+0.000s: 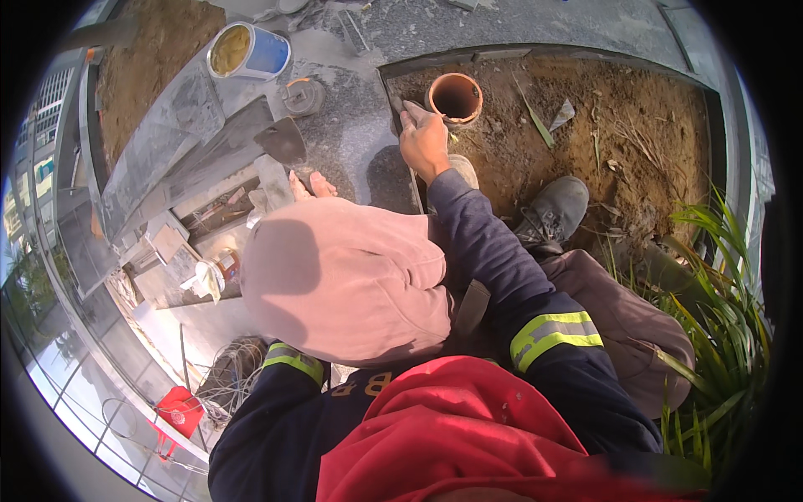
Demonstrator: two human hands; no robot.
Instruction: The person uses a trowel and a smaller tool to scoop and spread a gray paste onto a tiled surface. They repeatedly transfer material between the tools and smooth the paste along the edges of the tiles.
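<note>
My right hand is closed at the pit's raised edge, just left of an upright orange pipe; whatever its dusty fingers grip is unclear. The pipe stands in brown soil. Part of my left hand shows behind my pink-brown trouser knee, beside grey stone pieces; the knee hides most of it, so its grip is unclear. A dark trowel-like blade lies just beyond that hand.
A blue-and-white bucket and small container sit on grey paving. Boards and rubble lie left, with coiled wire and a red object. My boot is in the soil; green plants grow right.
</note>
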